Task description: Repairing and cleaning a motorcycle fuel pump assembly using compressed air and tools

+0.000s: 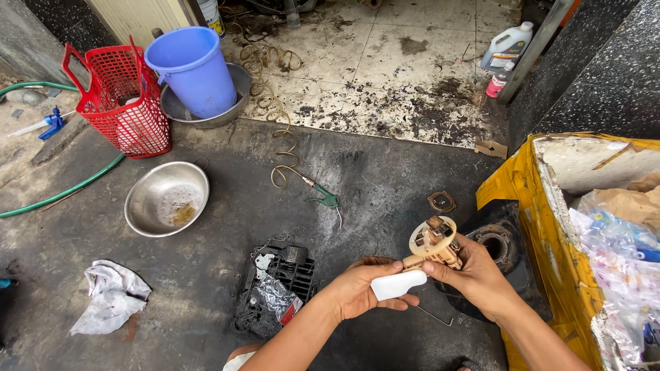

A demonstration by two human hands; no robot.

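Both hands' grip closed: left hand [359, 288] white float [398, 284], right hand [474, 275] beige pump part [434, 242].

On the stained concrete in front of you sat a red plastic basket [124, 103], and just beside it a blue bucket [194, 69] stood inside a shallow metal basin [237, 103]. A steel bowl [167, 198] with some residue in it lay nearer you, well apart from a crumpled white rag [110, 295]. You had a green hose [62, 192] curving along the left, and a coiled air line ending in a green blow gun [324, 200]. A black crate [275, 292] of parts lay close below you. A white jug [507, 47] stood on the tiles, and a yellow box [529, 199] stood open at your right.
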